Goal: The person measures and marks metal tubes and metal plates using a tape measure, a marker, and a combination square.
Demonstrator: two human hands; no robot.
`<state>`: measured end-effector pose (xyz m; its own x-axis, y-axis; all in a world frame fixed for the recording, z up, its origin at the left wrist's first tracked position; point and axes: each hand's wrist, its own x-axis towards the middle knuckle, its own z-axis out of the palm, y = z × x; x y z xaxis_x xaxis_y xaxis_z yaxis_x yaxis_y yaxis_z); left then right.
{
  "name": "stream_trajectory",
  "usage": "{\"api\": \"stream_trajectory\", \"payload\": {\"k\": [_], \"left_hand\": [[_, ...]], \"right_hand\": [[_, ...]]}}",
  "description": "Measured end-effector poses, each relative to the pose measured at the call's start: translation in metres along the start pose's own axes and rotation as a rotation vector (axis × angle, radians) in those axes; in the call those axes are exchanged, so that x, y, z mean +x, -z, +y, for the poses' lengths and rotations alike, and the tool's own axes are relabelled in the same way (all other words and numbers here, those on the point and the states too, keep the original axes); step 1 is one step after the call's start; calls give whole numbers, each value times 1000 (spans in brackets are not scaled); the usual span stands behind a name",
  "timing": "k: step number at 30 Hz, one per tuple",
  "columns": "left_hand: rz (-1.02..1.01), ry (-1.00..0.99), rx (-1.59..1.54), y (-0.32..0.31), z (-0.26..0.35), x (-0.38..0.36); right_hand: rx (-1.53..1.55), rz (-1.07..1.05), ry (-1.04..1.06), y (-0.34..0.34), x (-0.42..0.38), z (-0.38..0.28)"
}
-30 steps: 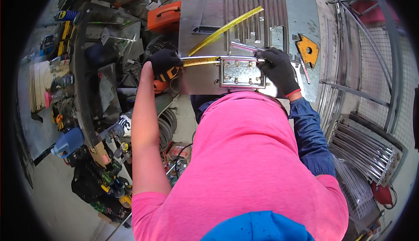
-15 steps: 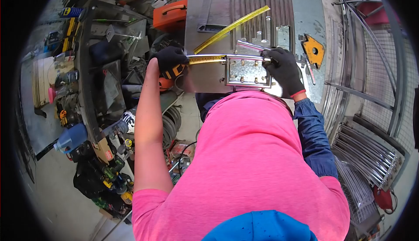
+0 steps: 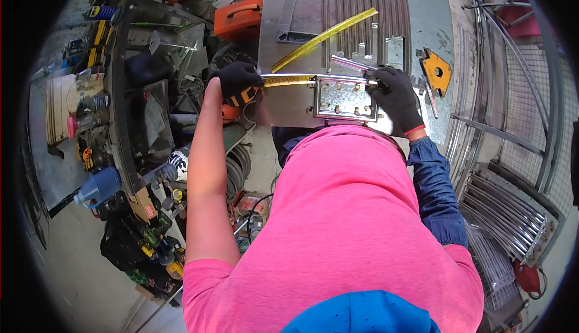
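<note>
My left hand (image 3: 238,81), in a black glove, is closed around a black and yellow tape measure (image 3: 247,96). Its yellow blade (image 3: 289,81) runs right to the near edge of a small rectangular metal frame (image 3: 318,101) with shiny tube sides. Inside the frame lies a bright plate with several small brass-coloured pieces on it. My right hand (image 3: 395,97), also gloved in black, grips the frame's upper right corner; its fingertips are partly hidden. Just above the frame, a thin metal strip (image 3: 353,63) reaches toward the right hand.
Several metal tubes (image 3: 365,16) lie on the sheet-metal table (image 3: 431,10), a yellow marked strip (image 3: 324,39) across them. A steel square (image 3: 289,16) is to their left, an orange magnetic holder (image 3: 435,72) to their right. An orange case (image 3: 238,19) stands left of the table.
The view has shifted slightly, so the table and its things appear a little further right. Both hands keep their holds, and the tape stays stretched out.
</note>
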<state>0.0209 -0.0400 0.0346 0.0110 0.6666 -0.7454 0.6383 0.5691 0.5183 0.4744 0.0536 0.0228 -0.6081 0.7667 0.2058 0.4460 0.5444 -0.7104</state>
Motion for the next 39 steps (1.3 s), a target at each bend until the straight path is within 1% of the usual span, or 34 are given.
{"api": "stream_trajectory", "payload": {"k": [2, 4, 10, 13, 16, 18, 22, 28, 30, 35, 37, 39], "left_hand": [[3, 0, 22, 1, -1, 1], [9, 0, 45, 1, 1, 0], [9, 6, 56, 1, 5, -3], [37, -9, 85, 0, 8, -6], [30, 7, 67, -1, 8, -7], [22, 17, 11, -1, 7, -7], [26, 15, 27, -1, 6, -7], [17, 17, 26, 1, 6, -5], [-2, 49, -35, 1, 6, -4], [6, 19, 13, 2, 5, -4], [5, 17, 11, 2, 5, -3], [21, -12, 52, 2, 5, -3]], "right_hand": [[1, 16, 21, 1, 0, -1], [28, -72, -111, 3, -1, -3], [-6, 6, 9, 1, 0, -2], [34, -27, -41, 1, 0, -2], [22, -31, -47, 1, 0, -2], [12, -29, -42, 1, -1, -2], [-13, 4, 5, 1, 0, -2], [4, 5, -11, 1, 0, -2], [2, -2, -19, 1, 0, -2], [-26, 1, 0, 1, 0, -2], [50, -66, -116, 3, 0, -4], [47, -59, -106, 3, 0, -5]]}}
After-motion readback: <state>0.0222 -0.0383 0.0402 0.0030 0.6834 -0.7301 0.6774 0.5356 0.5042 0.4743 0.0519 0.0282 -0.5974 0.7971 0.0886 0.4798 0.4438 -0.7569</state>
